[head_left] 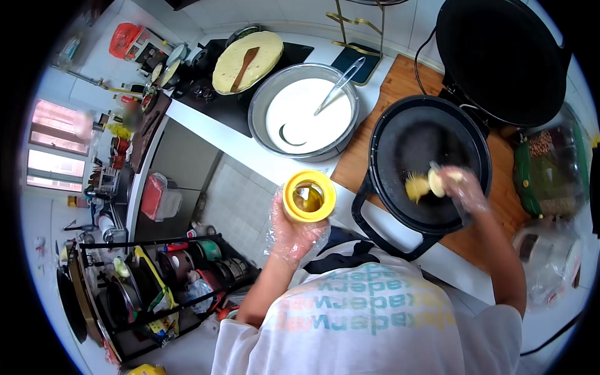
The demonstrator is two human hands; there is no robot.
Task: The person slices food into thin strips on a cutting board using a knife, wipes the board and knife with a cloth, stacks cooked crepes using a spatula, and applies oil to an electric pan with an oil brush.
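My left hand [290, 236], in a clear plastic glove, is wrapped round a jar with a yellow rim [307, 215]. Amber liquid that looks like oil [309, 199] lies inside it. Over the black electric griddle [431, 134], my gloved right hand [461, 187] grips an oil brush [417, 186] by its pale handle. The brush's yellow bristles are at the dark cooking surface, blurred by motion. A shiny film shows on part of the griddle. Its black lid [503, 56] stands open behind it.
A metal pot of white batter [304, 112] with a ladle [340, 84] stands left of the griddle. Beyond it, a wooden spatula [245, 67] lies on stacked flat pancakes [265, 59]. Bagged goods [550, 169] sit at the right. A black rack of pans [165, 250] stands lower left.
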